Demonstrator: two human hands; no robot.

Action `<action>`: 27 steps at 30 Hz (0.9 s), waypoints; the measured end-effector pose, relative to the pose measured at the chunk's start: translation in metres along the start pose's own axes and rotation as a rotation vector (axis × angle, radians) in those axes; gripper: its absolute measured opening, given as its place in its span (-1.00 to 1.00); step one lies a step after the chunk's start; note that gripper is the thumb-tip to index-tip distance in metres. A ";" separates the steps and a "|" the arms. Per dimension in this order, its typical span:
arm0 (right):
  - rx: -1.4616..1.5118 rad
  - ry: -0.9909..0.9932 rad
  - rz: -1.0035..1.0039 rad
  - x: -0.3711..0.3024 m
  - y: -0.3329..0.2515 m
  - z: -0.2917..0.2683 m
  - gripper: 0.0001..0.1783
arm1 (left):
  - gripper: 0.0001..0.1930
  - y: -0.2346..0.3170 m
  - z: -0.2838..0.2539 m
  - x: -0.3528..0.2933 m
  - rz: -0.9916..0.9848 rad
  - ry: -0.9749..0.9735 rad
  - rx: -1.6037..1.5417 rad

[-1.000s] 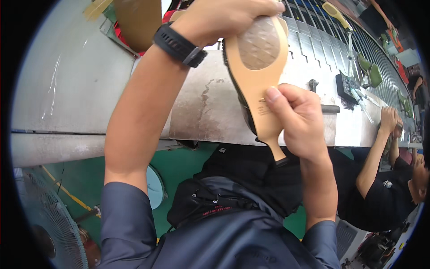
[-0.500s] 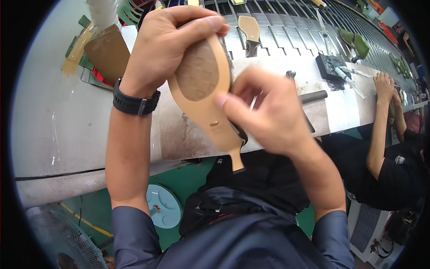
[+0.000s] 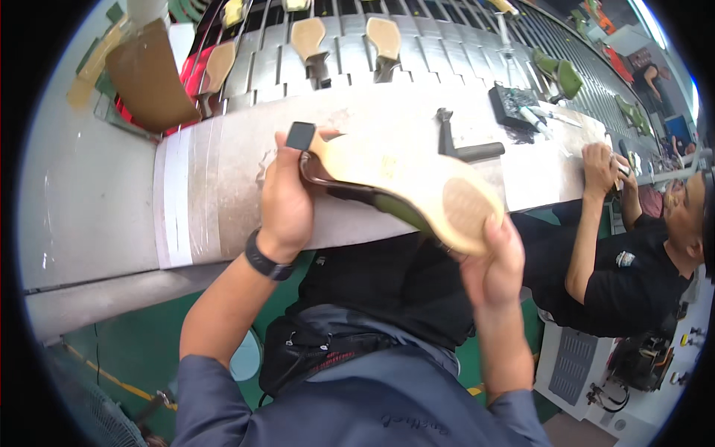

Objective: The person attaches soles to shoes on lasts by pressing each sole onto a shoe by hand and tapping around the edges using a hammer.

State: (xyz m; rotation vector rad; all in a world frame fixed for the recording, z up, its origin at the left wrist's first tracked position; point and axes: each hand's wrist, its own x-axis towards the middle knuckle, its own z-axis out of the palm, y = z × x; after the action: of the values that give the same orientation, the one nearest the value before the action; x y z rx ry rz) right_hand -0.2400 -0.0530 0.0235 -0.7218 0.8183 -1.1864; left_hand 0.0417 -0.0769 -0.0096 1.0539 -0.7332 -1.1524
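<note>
A high-heeled shoe (image 3: 387, 170) is held between my two hands above the bench, its tan sole turned up and its toe pointing right. My left hand (image 3: 289, 195) closes round the heel, whose dark square tip (image 3: 301, 136) shows above the fingers. At the toe, my right hand (image 3: 497, 261) pinches the sole's edge, thumb on top and fingers mostly hidden underneath. A dark, glossy inner heel face and a strip of green upper (image 3: 402, 208) show along the near side. Slight blur softens the sole.
Behind the shoe lies a hammer (image 3: 477, 153), with a black box (image 3: 512, 108) and white tubes (image 3: 533, 119) to its right. Several tan-soled shoes (image 3: 307, 39) stand on the slatted metal rack (image 3: 439, 56). A co-worker (image 3: 625, 268) works at the right. A brown board (image 3: 149, 78) stands far left.
The shoe has swung from toe-up to lying sideways, toe right. My left hand has gone from the toe to the heel; my right hand now grips the toe. The view has shifted.
</note>
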 end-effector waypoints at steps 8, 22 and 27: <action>-1.163 -0.257 -0.497 0.008 -0.004 0.032 -0.37 | -0.10 0.024 0.024 0.046 0.537 -0.408 0.421; -1.260 -0.536 -1.374 0.076 -0.009 0.076 -0.60 | 0.20 0.019 0.029 0.051 0.472 -0.515 0.462; -1.214 -0.483 -1.431 0.083 0.002 0.076 -0.60 | 0.19 0.023 0.028 0.054 0.527 -0.544 0.528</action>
State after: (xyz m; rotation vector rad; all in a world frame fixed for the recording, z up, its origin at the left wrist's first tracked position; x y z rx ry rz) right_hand -0.1600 -0.1291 0.0482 -2.7809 0.4553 -1.4878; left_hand 0.0403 -0.1347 0.0190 0.8821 -1.7036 -0.7915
